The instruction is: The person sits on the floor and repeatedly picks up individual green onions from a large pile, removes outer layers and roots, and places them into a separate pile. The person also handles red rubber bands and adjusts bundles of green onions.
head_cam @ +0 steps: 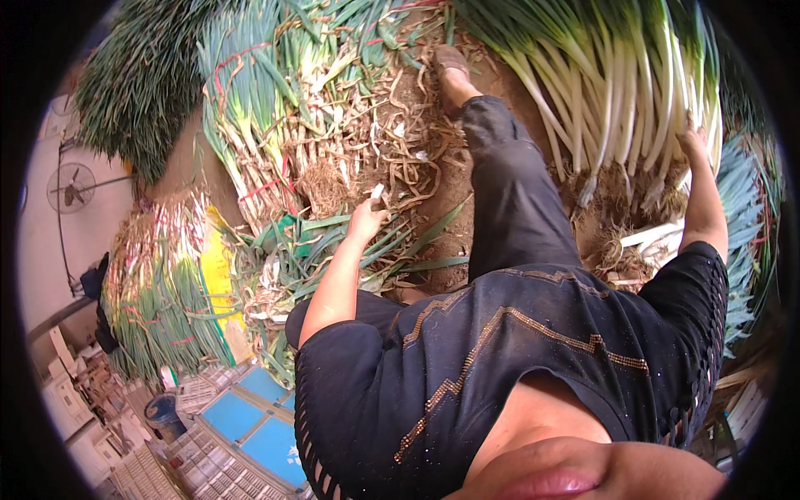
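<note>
My right hand [692,145] is at the right side of a large heap of long green onions [615,106], with its fingers around the white stalks at the edge. These stalks are clean and pale, with roots at the lower ends. My left hand [367,220] is over loose green leaves, beside a bundle of soil-stained green onions [322,134]. A short white piece [377,191] shows at its fingertips; whether it is held or wrapped on a finger is unclear. Another bundle [250,125] is tied with red bands.
Dry peelings [406,144] litter the dirt floor around my outstretched leg [519,187]. More onion bundles [169,300] lie left, near a yellow sack [219,269]. Behind them are crates [206,462], blue panels [269,444], a dark bucket [164,412] and a fan [72,187].
</note>
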`<state>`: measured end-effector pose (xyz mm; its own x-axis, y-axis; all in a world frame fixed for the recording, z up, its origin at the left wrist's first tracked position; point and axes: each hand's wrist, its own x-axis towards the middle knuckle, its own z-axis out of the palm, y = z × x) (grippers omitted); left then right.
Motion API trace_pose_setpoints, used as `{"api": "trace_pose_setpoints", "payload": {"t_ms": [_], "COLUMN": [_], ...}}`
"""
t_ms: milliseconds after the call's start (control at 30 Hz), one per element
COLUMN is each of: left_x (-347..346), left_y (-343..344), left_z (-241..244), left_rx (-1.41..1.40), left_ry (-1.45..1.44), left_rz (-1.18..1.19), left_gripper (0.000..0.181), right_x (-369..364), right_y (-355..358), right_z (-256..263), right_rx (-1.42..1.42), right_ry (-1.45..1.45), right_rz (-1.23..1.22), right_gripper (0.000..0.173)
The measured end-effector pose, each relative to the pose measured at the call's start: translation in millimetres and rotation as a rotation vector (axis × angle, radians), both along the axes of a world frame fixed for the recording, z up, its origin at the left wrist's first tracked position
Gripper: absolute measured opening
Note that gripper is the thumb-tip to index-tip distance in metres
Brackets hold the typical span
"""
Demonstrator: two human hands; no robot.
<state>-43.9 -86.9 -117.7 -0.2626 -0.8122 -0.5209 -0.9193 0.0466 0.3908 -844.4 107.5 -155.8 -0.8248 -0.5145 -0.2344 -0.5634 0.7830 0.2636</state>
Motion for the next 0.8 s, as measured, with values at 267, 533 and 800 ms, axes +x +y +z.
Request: {"api": "trace_pose_setpoints", "payload": {"t_ms": [267,533,800], "left_x": [42,123,112], "left_y": [-93,-183,-146], "left_z": [-6,-72,-58], "left_rx": [-0.574,-0.463,-0.306], "left_ry": [-0.102,0.017,-0.081], "left_rz": [0.374,0.709,0.422], "left_gripper": [0.055,0.058,0.062], "right_x": [107,481,718], "right_y": [-129,-297,-430], "right_z": [54,118,72], "right_rx": [-0.529,-0.498,-0.362], "right_ry": [-0.054,-0.99,-0.769], "right_rz": [0.334,1.006,1.278], "right_gripper": [0.052,0.036,0.042]}}
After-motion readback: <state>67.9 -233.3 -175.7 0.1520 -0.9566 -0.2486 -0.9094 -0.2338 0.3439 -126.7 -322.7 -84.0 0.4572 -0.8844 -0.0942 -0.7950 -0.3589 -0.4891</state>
